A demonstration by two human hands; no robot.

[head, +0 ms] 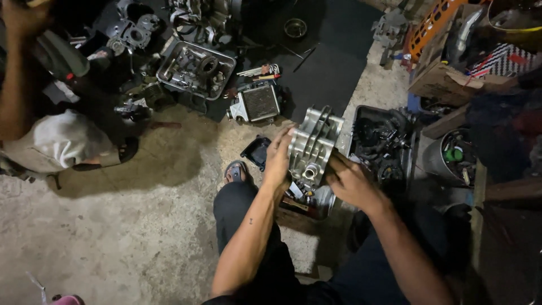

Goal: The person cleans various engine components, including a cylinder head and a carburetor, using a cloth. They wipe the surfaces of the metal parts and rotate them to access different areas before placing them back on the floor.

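Both hands, left hand (278, 161) and right hand (350, 182), have fingers clamped on a silver finned engine cylinder head (312, 144), held above the engine block (316, 200). It looks unseated, with loose parts in a metal tray (169, 66) far left of it.

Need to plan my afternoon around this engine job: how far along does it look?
Done: the engine is stripped down, with small parts in a metal tray and a small radiator on the floor. In hand: the left hand and right hand hold a finned silver cylinder casting over the work. Left: a dark tub of parts and loose hex keys remain out; likely much remains.
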